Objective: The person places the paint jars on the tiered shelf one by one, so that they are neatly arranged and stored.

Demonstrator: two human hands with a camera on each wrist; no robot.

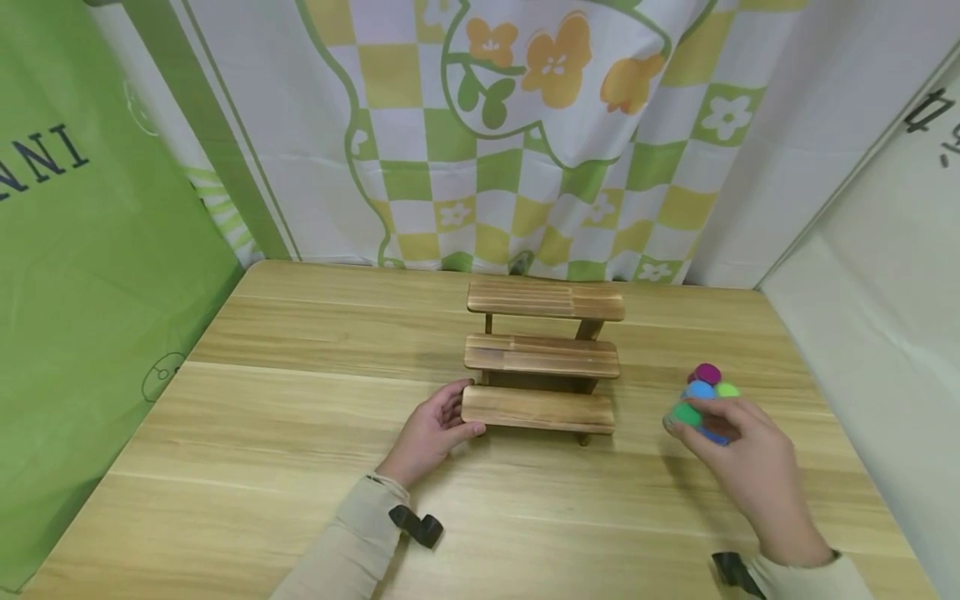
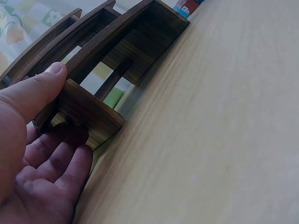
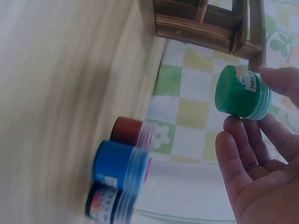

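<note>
A three-tier wooden stand [image 1: 542,358] sits upright on the table. My left hand [image 1: 429,435] holds its lower left end, the thumb on the edge of the bottom tier and the fingers bent by the side panel [image 2: 91,109]. Off to the right of the stand, my right hand [image 1: 765,471] pinches a small green paint jar [image 3: 238,91] between thumb and fingers, raised above the table. Below and behind that jar stand several other paint jars, among them a magenta-lidded one [image 1: 707,373], a light blue one [image 1: 701,390] and a lime green one [image 1: 728,389].
The wooden table [image 1: 315,375] runs back to a checked, flowered curtain [image 1: 480,175]. Green fabric [image 1: 97,250] hangs along the left side, and a white sheet [image 1: 870,275] borders the right. Each sleeve carries a black wrist mount [image 1: 416,527].
</note>
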